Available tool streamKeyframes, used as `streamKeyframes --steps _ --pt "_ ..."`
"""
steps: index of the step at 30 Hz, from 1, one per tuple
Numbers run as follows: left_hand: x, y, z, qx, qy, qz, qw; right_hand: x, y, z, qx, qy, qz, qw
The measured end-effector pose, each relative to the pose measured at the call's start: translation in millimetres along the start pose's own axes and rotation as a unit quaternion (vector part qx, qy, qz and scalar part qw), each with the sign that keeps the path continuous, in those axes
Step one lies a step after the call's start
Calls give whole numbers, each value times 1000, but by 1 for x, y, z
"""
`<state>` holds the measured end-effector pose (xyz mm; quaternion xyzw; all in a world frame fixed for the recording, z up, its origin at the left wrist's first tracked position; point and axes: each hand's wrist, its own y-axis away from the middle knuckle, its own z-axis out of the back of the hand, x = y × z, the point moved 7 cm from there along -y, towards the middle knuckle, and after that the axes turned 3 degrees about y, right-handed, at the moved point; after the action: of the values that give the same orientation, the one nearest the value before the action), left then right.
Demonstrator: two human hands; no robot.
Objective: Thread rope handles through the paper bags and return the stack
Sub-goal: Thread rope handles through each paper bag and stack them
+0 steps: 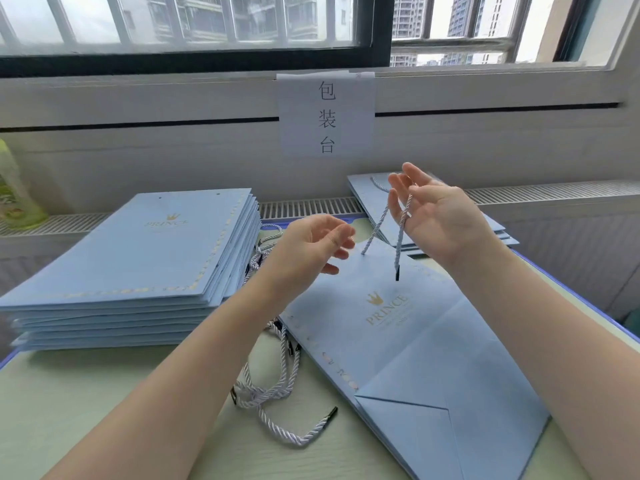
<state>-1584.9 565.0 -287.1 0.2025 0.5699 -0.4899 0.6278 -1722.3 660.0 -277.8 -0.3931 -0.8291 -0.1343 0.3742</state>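
Overhead, rope handle [401,226] draped in right hand [440,216], fingers loosely curled round it; left hand [311,244] slack below.

- Two hands: left [313,242], right [438,216]
- Two bag stacks: left [138,258], upper right [498,230]
- One flat bag [433,358], centre
- One sign [326,114]
- One bottle [15,192], left edge

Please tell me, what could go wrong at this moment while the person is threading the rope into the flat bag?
1. The right hand holds the rope only loosely; one end is in the flat bag, and a pull might draw it out.
2. The free tipped end hangs unthreaded and could swing off target.
3. The loose ropes beside the left forearm lie tangled and may snag.
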Motion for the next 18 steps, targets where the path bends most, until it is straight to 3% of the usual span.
streamKeyframes --steps 4,10,15,18 --pt "6 -1 -8 10 -19 18 1000 -13 11 -26 83 -67 -59 993" --pt "3 9 -34 111 45 48 992 -25 24 -47 142 75 -40 986" --pt "2 2 -3 -23 3 18 1000 1 5 -10 -4 133 40 990" --pt "6 1 16 -100 1 14 995 7 -2 11 -91 294 64 949"
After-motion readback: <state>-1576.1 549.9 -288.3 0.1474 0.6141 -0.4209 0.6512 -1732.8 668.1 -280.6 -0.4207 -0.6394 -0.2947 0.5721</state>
